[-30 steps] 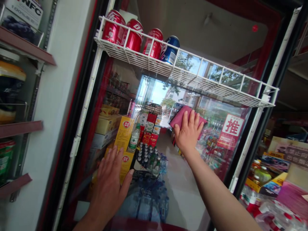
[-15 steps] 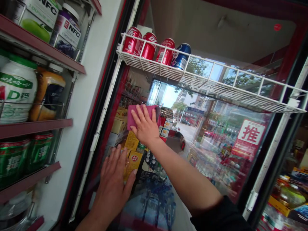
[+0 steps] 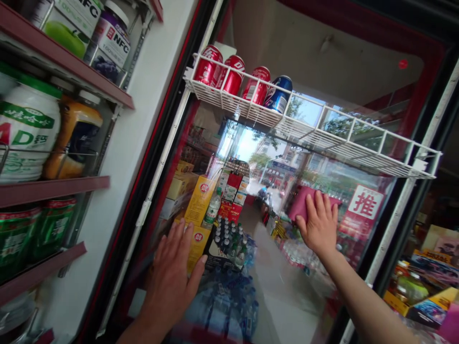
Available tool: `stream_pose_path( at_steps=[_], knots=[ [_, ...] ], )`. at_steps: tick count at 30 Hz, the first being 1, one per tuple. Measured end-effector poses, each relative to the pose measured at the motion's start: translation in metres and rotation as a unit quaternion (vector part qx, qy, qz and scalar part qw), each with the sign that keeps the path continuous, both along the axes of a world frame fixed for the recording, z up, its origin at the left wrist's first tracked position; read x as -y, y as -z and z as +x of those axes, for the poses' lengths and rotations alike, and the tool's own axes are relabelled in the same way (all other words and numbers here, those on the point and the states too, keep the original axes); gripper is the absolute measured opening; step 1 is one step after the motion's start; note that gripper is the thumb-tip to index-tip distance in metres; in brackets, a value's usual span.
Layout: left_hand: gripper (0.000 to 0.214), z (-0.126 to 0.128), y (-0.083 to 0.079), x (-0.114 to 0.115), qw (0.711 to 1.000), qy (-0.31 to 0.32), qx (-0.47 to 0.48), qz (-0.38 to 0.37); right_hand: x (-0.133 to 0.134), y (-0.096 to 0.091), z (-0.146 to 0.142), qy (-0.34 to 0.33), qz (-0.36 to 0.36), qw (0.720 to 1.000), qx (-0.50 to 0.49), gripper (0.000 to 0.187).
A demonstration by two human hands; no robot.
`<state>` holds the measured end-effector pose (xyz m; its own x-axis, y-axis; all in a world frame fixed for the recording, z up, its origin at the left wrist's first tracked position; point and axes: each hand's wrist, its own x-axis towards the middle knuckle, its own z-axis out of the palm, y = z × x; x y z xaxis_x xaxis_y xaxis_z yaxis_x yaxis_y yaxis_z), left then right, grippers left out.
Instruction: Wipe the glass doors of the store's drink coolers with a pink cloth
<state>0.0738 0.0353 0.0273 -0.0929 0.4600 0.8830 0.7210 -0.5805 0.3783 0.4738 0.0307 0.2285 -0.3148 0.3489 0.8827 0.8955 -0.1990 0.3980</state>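
Observation:
Spread over a pink cloth [image 3: 300, 203], my right hand [image 3: 320, 222] holds it pressed against the glass door [image 3: 272, 258], to the right of the middle. The cloth's edges show on both sides of the fingers. My left hand [image 3: 172, 272] is at the lower left of the door with its fingers extended and its thumb apart, nothing in it. It looks to be at or close to the glass; exact contact cannot be told. Above both hands a white wire rack [image 3: 308, 122] crosses the door. On a red and white sticker [image 3: 366, 203] beside the cloth is a large character.
Red cans [image 3: 256, 86] and a blue can [image 3: 278, 94] stand at the rack's left end. Left are fridge shelves [image 3: 53, 188] with bottles and green cans [image 3: 52, 227]. Yellow boxes [image 3: 197, 203] and bottles show through the glass, mixed with street reflections. Packaged goods [image 3: 430, 286] sit at right.
My right hand and the pink cloth have moved from the left side of the glass across to the right. My left hand stays nearly in place. The view has shifted slightly.

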Motion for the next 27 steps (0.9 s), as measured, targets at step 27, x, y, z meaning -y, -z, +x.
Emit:
stream_pose_path(
  at_steps=[27],
  knots=[
    [0.086, -0.054, 0.044, 0.017, 0.995, -0.066, 0.031, -0.062, -0.120, -0.046, -0.343, -0.178, -0.063, 0.978, 0.084, 0.077]
  ],
)
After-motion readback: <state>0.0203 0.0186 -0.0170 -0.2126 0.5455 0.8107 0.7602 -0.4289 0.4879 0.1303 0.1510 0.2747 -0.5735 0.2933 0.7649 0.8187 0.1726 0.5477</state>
